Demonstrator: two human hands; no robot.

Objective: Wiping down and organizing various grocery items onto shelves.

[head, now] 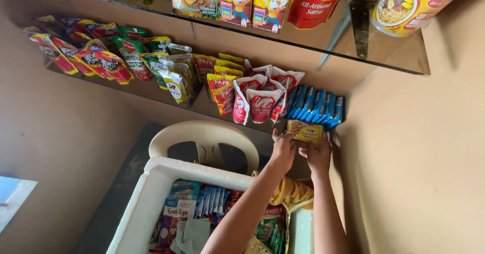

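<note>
Both my hands reach up to the lower shelf at the right. My left hand (283, 150) and my right hand (317, 155) together hold a small yellow packet (304, 131) by its lower edge. The packet sits just below a row of blue packs (316, 105) that stand on the glass shelf (166, 95). Left of the blue packs stand red-and-white pouches (260, 100).
More pouches in red, green and yellow line the shelf to the left. An upper glass shelf (399, 57) carries juice cartons, a sauce pouch and a yellow tub. Below stand a cream plastic chair (204, 133) and a white foam box (151, 193) full of snack packets.
</note>
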